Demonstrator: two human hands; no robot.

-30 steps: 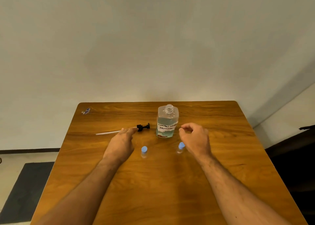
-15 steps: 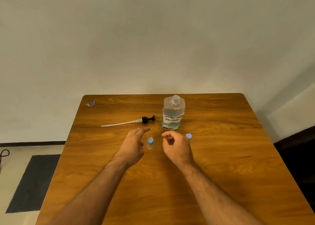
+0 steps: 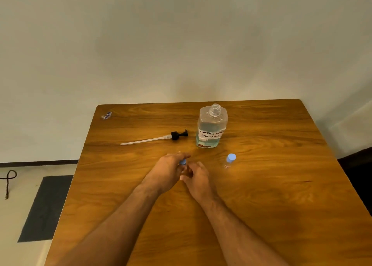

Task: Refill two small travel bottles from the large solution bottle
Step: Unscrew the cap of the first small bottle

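Fingers (image 3: 182, 157) of the left hand (image 3: 165, 170) curl round the near travel bottle (image 3: 182, 162), of which only the blue cap shows between the two hands at the middle of the frame. The right hand (image 3: 196, 177) meets it from the lower right; its fingers bend toward the bottle, but whether they pinch it cannot be told. The second travel bottle (image 3: 229, 161) stands capped to the right, apart from both hands. The solution bottle (image 3: 211, 127) stands above them with its neck bare, and its pump (image 3: 177, 135) lies on the bench (image 3: 281, 185) to its left.

The travel bottle is probably light, hard and easily tipped, so one hand should hold the clear body low while the other twists the cap. The solution bottle looks heavier and smooth; it is best taken round the flat sides, below the shoulder.
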